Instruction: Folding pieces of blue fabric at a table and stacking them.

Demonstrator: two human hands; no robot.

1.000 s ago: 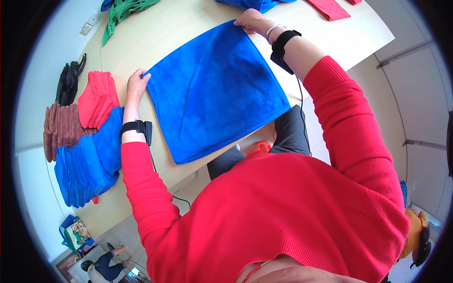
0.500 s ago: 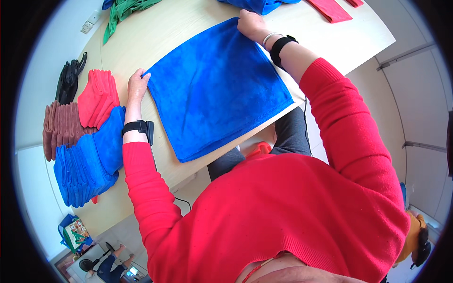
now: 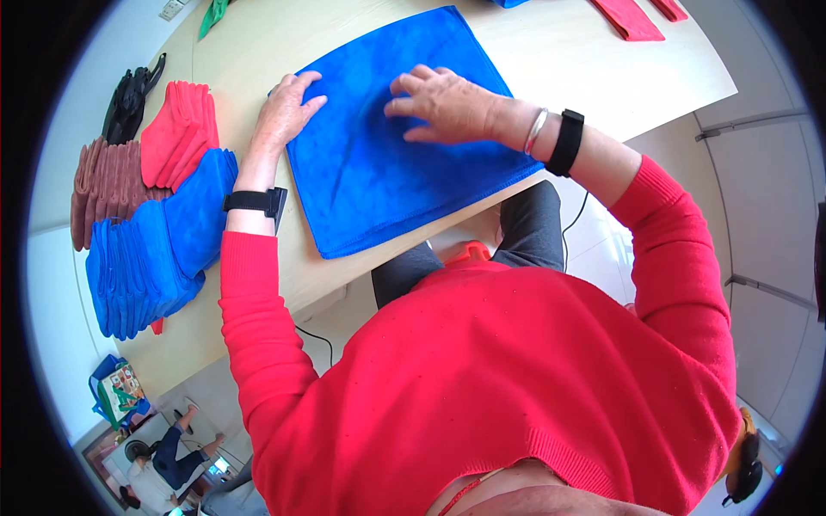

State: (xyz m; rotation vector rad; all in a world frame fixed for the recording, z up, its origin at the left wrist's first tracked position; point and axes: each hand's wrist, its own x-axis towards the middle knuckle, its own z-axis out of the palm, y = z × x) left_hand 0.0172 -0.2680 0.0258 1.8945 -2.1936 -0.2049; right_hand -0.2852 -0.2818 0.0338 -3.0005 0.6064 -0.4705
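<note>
A blue cloth (image 3: 379,189), folded into a rough square, lies flat on the pale wooden table (image 3: 249,292) before me, its near edge close to the table's front edge. At the cloth's far left corner is my left hand (image 3: 288,110), fingers spread and resting on or just over the fabric. Over the upper middle of the cloth hovers or lies my right hand (image 3: 447,105), its fingers apart and slightly curled; whether it touches cannot be made out. Neither hand grips anything.
Left of the cloth stand stacks of folded blue cloths (image 3: 138,267), red cloths (image 3: 181,138) and brown cloths (image 3: 107,185), with a black bundle (image 3: 132,101) behind. Red cloth strips (image 3: 632,19) lie far right. A bag (image 3: 120,391) and another person (image 3: 172,456) appear lower left.
My right hand has let go of the cloth's far corner and moved toward me over its middle. My left hand has released the left corner and opened onto the cloth.
</note>
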